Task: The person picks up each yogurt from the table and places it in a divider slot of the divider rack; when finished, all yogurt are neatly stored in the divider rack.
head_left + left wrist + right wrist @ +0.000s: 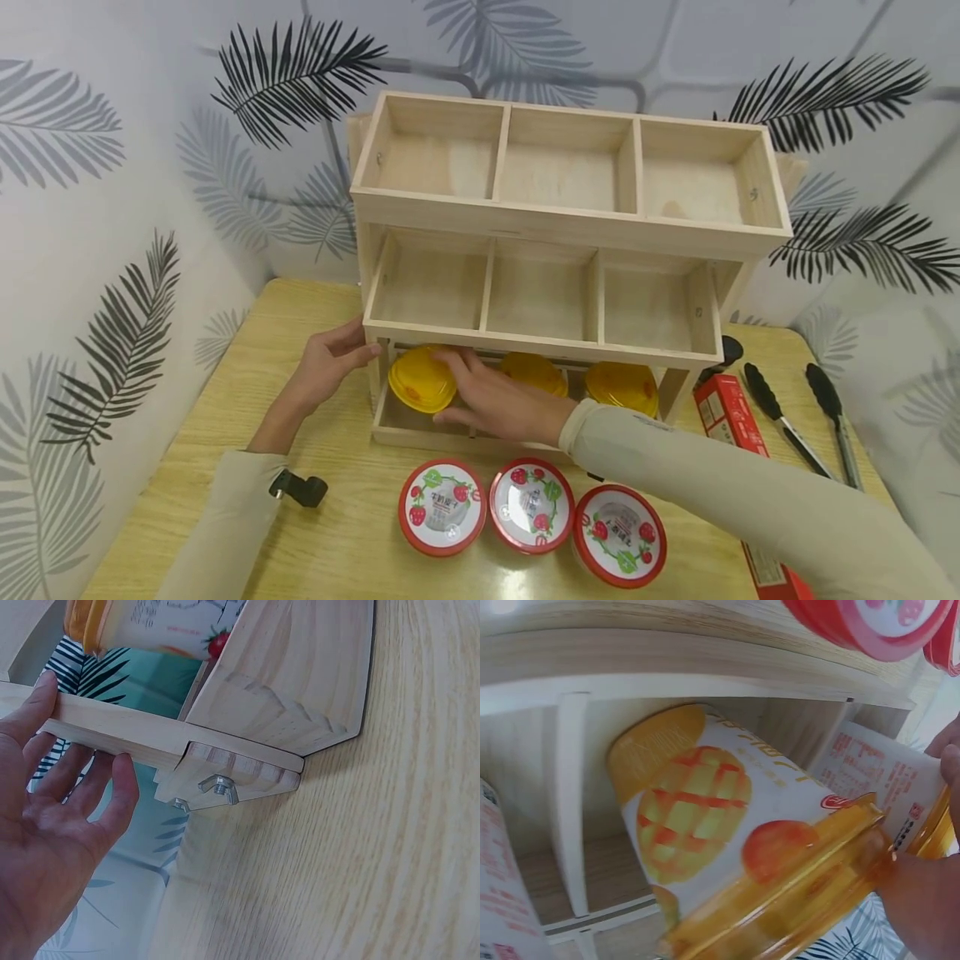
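Note:
A three-tier wooden rack stands against the wall, each tier divided into compartments. On its bottom tier are three yellow-lidded tubs: a left tub, a middle tub and a right tub. The middle one, in the right wrist view, leans and shows a mango print. My right hand has its thumb and fingers around the right rim of the left tub's lid. My left hand grips the rack's left post, thumb on one side and fingers on the other.
Three red-lidded tubs with strawberry prints, a left one, a middle one and a right one, stand before the rack. A red box and black-tipped tongs lie at the right, partly behind my right sleeve.

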{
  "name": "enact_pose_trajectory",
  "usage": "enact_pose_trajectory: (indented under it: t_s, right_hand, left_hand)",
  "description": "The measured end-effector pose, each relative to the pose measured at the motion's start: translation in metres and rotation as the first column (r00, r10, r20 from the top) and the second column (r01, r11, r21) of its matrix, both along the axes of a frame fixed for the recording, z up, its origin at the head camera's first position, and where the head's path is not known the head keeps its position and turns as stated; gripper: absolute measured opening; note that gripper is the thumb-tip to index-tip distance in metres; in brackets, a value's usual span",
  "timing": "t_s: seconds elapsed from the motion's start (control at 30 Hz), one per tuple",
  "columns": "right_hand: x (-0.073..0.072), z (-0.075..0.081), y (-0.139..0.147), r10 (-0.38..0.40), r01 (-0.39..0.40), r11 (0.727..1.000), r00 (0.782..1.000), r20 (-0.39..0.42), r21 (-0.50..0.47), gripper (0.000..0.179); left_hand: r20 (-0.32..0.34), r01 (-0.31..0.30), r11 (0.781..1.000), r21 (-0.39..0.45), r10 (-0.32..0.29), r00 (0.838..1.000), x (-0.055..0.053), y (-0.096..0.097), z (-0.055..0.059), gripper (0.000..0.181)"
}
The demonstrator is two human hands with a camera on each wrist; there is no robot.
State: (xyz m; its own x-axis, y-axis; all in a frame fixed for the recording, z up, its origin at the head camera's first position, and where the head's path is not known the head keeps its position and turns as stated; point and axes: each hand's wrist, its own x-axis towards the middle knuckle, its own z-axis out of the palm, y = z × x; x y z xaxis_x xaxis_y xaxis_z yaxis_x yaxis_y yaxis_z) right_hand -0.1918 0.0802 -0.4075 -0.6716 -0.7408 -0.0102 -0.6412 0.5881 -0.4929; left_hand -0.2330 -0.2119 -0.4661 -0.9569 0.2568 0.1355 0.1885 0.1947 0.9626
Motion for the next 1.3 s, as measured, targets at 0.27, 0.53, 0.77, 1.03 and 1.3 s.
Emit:
enact_pose_trajectory:
  t_s: [0.27, 0.53, 0.77, 1.03, 1.3]
  right_hand:
    - [0.0, 0.004, -0.013, -0.041, 0.041, 0.999, 0.999, 0.017, 0.009, 0.078]
    - [0.001, 0.0, -0.02, -0.107, 0.107, 0.994, 0.994, 0.004, 0.019, 0.086]
    - [0.004, 0.001, -0.026, -0.15, 0.171, 0.977, 0.975, -0.165, 0.125, 0.091]
    - [0.007, 0.01, -0.03, -0.174, 0.209, 0.954, 0.97, -0.172, 0.217, 0.092]
    - [0.022, 0.024, -0.025, -0.155, 0.204, 0.933, 0.971, -0.18, 0.298, 0.086]
  left_hand:
    - [0.011, -0.004, 1.0, -0.004, 0.004, 1.0, 0.0, -0.001, 0.0, 0.06]
    - [0.017, 0.003, 1.0, 0.003, -0.003, 1.0, 0.0, 0.001, 0.0, 0.06]
    - [0.007, 0.003, 1.0, 0.006, -0.003, 1.0, 0.001, 0.0, -0.001, 0.06]
    - [0.01, 0.004, 1.0, 0.017, -0.004, 1.0, 0.001, 0.0, 0.0, 0.06]
    - [0.005, 0.01, 1.0, 0.015, -0.01, 1.0, 0.001, 0.0, 0.0, 0.06]
